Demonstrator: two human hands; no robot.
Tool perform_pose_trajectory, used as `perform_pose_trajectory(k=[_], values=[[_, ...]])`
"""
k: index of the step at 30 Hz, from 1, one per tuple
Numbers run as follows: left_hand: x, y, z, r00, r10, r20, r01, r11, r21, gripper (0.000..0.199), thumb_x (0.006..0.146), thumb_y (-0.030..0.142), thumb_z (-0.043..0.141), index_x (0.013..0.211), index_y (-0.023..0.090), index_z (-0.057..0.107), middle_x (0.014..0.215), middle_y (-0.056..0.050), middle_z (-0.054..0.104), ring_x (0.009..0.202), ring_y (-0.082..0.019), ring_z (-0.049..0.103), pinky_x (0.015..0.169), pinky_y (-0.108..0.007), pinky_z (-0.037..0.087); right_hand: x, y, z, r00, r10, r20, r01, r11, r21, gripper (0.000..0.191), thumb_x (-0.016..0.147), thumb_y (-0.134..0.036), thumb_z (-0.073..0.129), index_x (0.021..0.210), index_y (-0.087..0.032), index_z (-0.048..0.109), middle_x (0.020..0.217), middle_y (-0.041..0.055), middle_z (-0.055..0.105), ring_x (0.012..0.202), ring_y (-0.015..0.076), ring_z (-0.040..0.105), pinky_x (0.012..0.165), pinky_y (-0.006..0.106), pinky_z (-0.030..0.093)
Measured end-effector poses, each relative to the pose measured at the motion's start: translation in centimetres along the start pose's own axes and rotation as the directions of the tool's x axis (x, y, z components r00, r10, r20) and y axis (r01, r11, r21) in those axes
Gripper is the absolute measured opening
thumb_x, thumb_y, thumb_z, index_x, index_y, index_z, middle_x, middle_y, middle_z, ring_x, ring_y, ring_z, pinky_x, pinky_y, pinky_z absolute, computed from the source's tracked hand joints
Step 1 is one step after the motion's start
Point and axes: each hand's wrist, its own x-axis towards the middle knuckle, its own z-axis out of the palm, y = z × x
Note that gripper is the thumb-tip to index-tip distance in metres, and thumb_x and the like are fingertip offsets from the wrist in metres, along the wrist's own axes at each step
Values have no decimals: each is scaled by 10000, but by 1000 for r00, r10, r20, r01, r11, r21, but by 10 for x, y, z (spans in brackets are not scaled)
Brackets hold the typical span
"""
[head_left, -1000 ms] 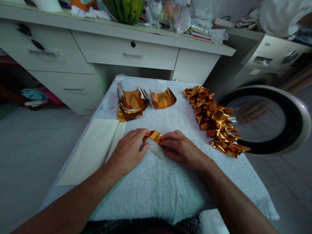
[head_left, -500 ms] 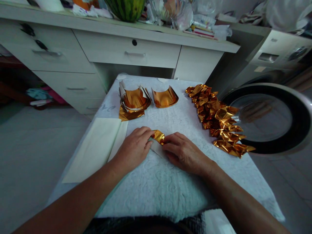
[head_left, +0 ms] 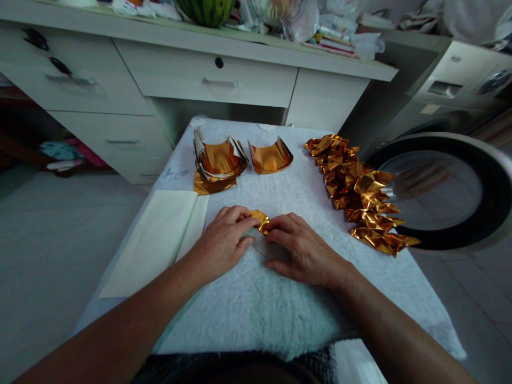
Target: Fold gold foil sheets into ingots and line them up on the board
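Observation:
A small piece of gold foil paper (head_left: 262, 220) lies between my hands at the middle of the cloth-covered table (head_left: 256, 309). My left hand (head_left: 226, 240) has its fingers closed on the left end of the piece. My right hand (head_left: 302, 248) holds the right end with its fingertips, the thumb lower and apart. Behind them stand a stack of curved gold sheets (head_left: 220, 160) and a single curved gold sheet (head_left: 271, 157). A row of folded gold foil pieces (head_left: 352, 186) runs along the right side.
Pale paper sheets (head_left: 150, 240) lie on the table's left. Beyond are white drawers (head_left: 216, 80), and a watermelon (head_left: 206, 10) and plastic bags on the counter (head_left: 256, 42). An open washing machine door (head_left: 494, 192) is at the right.
My right thumb has moved down, away from the fingers. Less of the pale strip under the gold foil paper shows. The view has shifted slightly.

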Motion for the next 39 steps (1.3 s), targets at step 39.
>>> perform_pose_trajectory(k=[39], values=[[-6, 15, -1, 995, -92, 32, 94, 993, -78, 115, 776, 193, 684, 875, 239, 648, 1266, -56, 483, 1200, -296, 441, 1043, -531, 417, 4, 1, 3, 995, 95, -27, -92, 991, 97, 200, 862, -229, 648, 1058, -196, 636, 1108, 81, 622, 1022, 239, 531, 899, 397, 411]])
